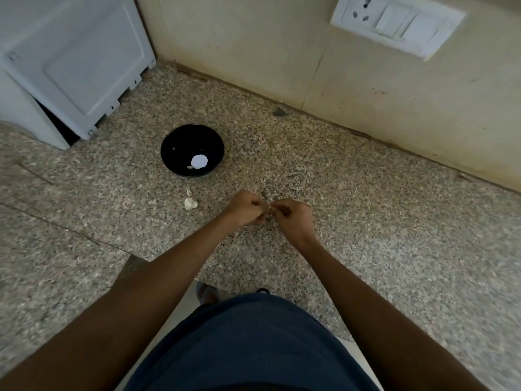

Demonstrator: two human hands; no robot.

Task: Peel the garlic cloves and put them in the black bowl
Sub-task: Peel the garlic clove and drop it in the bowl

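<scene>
Speckled granite counter [352, 193], meeting a cream wall [282, 52] along its far edge. Over its middle, a garlic clove [269, 208] sits between the two hands, mostly hidden by fingers; only a pale sliver shows, so its long axis and pointing direction cannot be told. Left hand [245, 208] and right hand [293, 218] are drawn together, fingertips curled in and pinching the clove from either side, just above the counter. Left of the hands lies an unpeeled garlic piece [191, 203], with a thin scrap of skin [189, 190] just beyond it. Farther back and left stands the black bowl [192, 150], upright, well apart from the hands, holding a round white piece [199, 161] and a small pale bit beside it. Open counter runs to the right of the hands and back to the wall. A white appliance [76, 60] fills the far left corner; a switch plate [397, 24] is on the wall at upper right.
</scene>
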